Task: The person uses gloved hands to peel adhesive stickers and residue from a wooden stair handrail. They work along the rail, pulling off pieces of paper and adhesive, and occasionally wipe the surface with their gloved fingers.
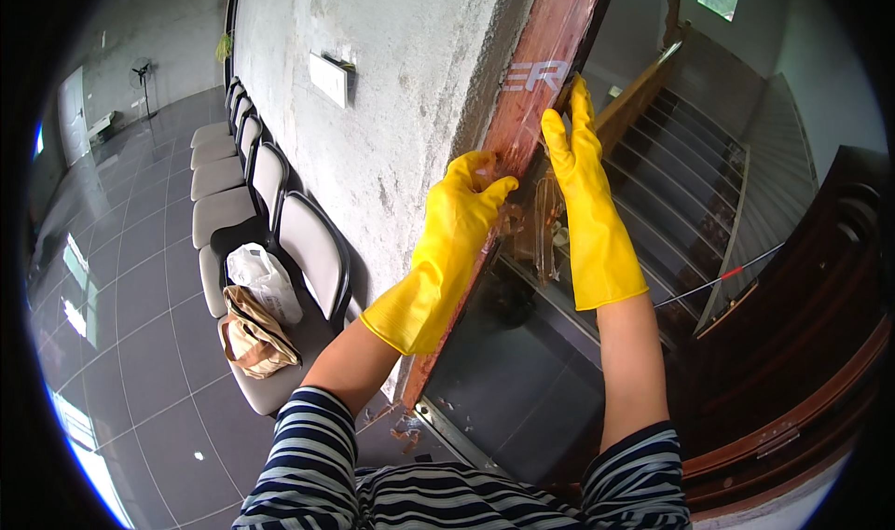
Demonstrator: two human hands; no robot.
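Observation:
A reddish-brown door frame (526, 103) rises in front of me, with printed clear plastic film on its face. My left hand (458, 198), in a yellow rubber glove, is at the frame's face with its fingers curled and thumb apart. Some clear film shows by those fingertips; whether they grip it is hidden. My right hand (579, 152), gloved the same way, reaches along the frame's inner edge with fingers extended and thumb apart. A crumpled strip of torn film (547, 226) hangs between my hands.
Film scraps (405, 435) litter the floor near the metal threshold (454, 435). A dark wooden door (783, 362) stands at right, with stairs (671, 159) beyond. Left, a row of chairs (311, 250) lines the rough wall (391, 110); a beige bag (255, 338) and white plastic bag (262, 278) rest there.

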